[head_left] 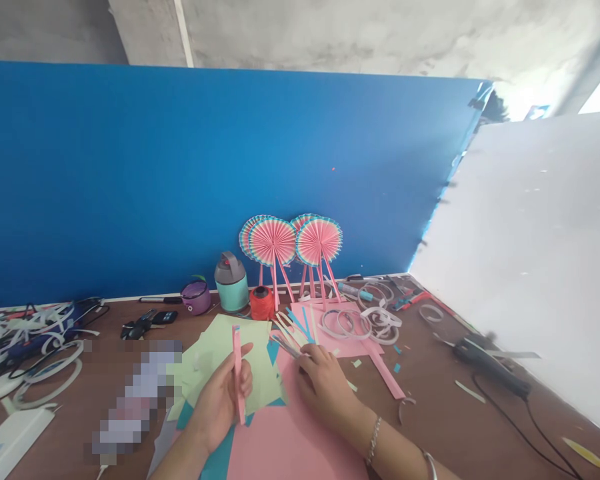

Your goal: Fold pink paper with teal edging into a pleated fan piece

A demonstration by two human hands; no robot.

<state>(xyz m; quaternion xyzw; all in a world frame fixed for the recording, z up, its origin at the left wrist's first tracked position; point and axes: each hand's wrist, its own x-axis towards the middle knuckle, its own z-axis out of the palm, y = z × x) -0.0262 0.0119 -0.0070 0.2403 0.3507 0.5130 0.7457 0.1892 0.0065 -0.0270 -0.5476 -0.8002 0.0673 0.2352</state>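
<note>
My left hand (225, 393) is closed around a narrow folded strip of pink paper (238, 380), held upright over the sheets. To its right, my right hand (325, 383) rests low over a pink paper sheet (295, 443), fingers curled down. A grey metal blade, seemingly of scissors (286, 345), points out to the left from under those fingers; the handles are hidden. Pale green sheets (230, 333) and blue paper (219, 460) lie beneath and beside the left hand. Thin cut strips in cream and blue (305, 323) lie just beyond the right hand.
Several round pink paper fans (274, 241) lean against the blue partition (180, 167). Near them stand a teal-grey pot (231, 283), a red spool (262, 303) and a purple cup (196, 298). Coiled white strips (347, 323), a glue gun (493, 363) and its cable occupy the right side.
</note>
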